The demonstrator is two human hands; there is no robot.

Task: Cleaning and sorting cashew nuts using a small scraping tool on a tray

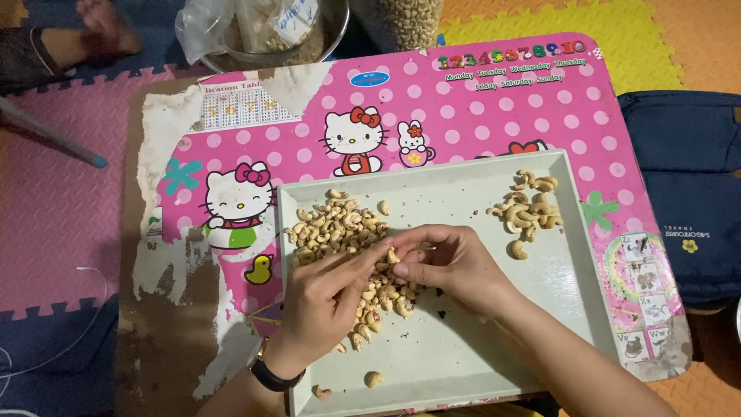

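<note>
While both hands are meeting over the big pile of pale curved cashew nuts on the flat grey plastic tray, the right hand fingers are pinching one nut and the left hand fingers are touching it; sorting looks under way, calling for a gentle grip.

I see a clear plastic bag with a white label in the metal bowl, top centre; a white printed chart lies below.

A worn pink cartoon-printed low table carries a pale green tray of cashews.
</note>
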